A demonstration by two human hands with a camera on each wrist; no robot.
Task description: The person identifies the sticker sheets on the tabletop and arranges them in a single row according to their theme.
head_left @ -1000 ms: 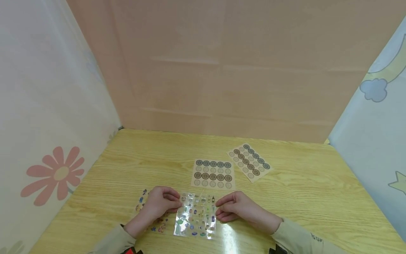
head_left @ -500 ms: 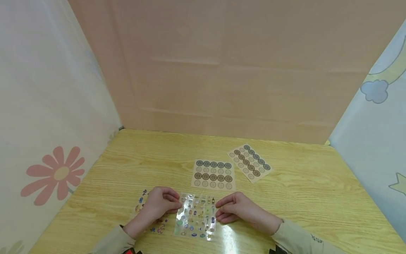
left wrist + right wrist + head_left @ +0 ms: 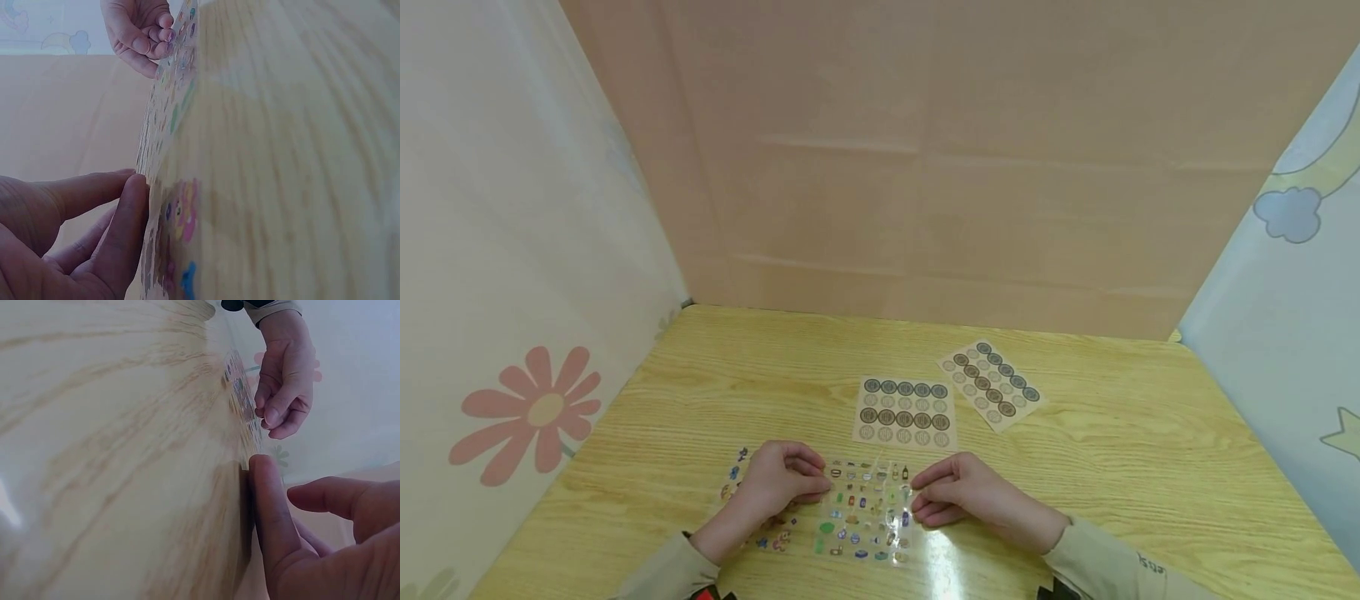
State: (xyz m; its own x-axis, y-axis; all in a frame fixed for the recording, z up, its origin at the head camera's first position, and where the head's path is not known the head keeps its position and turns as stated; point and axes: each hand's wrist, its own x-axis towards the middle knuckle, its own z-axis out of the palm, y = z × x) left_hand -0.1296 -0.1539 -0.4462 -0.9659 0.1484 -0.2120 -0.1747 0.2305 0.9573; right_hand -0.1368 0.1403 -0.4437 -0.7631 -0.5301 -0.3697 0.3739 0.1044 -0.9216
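A clear sticker sheet (image 3: pixel 865 517) with small coloured pictures, bottles among them, lies between the hands in the head view. My left hand (image 3: pixel 778 479) pinches its left edge with thumb and fingertip, as the left wrist view shows at close range. At the opposite edge, my right hand (image 3: pixel 951 489) rests its fingertips beside the sheet. Its index finger (image 3: pixel 269 494) lies at the tabletop in the right wrist view, with the thumb apart from it. Partly hidden under my left hand and wrist is a second clear sheet (image 3: pixel 780 537) with colourful cartoon stickers.
Beyond the hands lies a tan sheet of round stickers (image 3: pixel 904 412) in rows. A similar tan sheet (image 3: pixel 992 383) sits at an angle to its right. The wood-grain table (image 3: pixel 1150 450) ends at a plain tan backdrop (image 3: pixel 925 208), with patterned cloth on both sides.
The glare on the clear sheet between the hands has shrunk, and its pictures show more plainly as it settles flatter. Both hands stay almost where they were.
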